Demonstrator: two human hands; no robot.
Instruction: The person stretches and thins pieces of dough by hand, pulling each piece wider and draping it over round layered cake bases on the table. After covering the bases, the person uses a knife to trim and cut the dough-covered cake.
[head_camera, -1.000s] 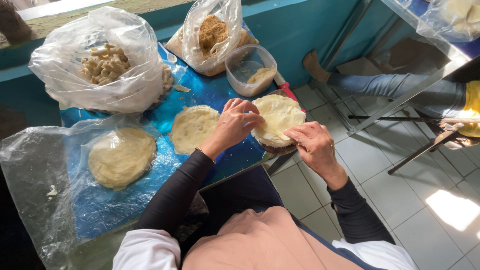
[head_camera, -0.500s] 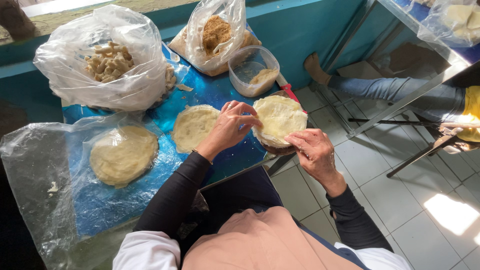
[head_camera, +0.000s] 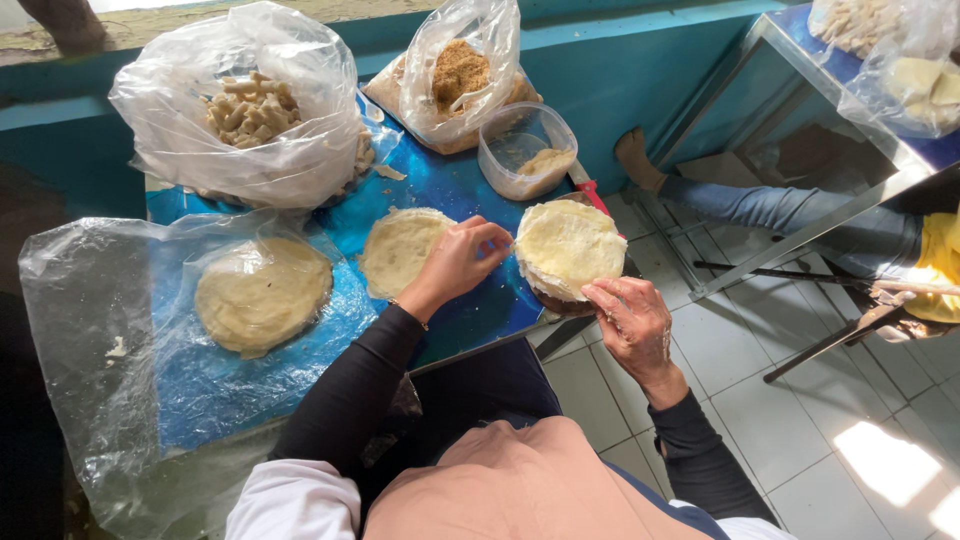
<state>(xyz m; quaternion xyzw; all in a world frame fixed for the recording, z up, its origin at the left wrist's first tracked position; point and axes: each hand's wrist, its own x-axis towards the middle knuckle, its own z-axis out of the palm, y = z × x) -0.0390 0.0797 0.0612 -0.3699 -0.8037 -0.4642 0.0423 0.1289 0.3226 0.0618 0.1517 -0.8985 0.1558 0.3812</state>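
my blue table (head_camera: 470, 190) fills the left and middle of the frame, with a crumpled clear plastic sheet (head_camera: 90, 330) spread over its lower left part. at the upper left sits a big clear bag of pale cut pieces (head_camera: 245, 115), and right of it, at the top centre, a second bag of brown crumbs (head_camera: 462, 75). on the plastic sheet lies one flat round wrapper (head_camera: 262, 293), and a smaller round wrapper (head_camera: 400, 250) lies bare on the table at the centre. just right of centre, at the table's edge, is the stack of round wrappers (head_camera: 570, 248). above it stands a clear plastic tub (head_camera: 527, 150) with a little pale filling inside. my left hand (head_camera: 458, 262) lies loosely curled between the smaller round wrapper and the stack, fingertips at the stack's left rim, gripping nothing that i can see. my right hand (head_camera: 628, 320) is at the stack's lower right edge, fingers pinching the rim of the top wrapper.
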